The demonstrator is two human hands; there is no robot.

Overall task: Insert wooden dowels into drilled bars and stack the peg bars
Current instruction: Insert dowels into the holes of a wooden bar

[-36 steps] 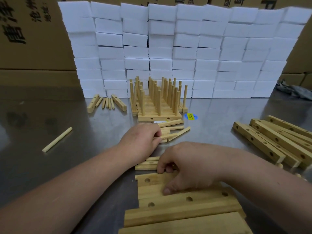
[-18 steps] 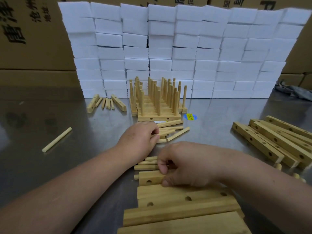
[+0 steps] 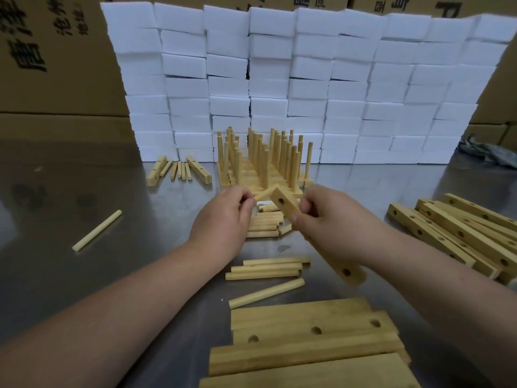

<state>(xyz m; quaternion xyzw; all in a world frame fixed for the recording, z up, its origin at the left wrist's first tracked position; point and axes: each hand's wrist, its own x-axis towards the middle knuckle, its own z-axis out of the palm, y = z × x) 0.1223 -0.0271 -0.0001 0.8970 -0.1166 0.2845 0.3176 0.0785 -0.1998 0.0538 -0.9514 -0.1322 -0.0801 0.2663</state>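
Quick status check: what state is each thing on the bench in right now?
Right hand, grips a drilled bar.
Drilled bar, off the table, tilted, visible holes empty.
Left hand, pinches a dowel near the bar's upper end.
Peg bars, stacked at the back, dowels upright.
Loose dowels, lying flat mid-table.
Spare bars, lying flat, holes empty.
Stray dowel, lying alone at left.

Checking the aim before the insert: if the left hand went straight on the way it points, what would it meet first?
Most likely the drilled bar that the right hand grips: the left hand pinches a dowel aimed at its top end. Depth is unclear, so a miss is possible.
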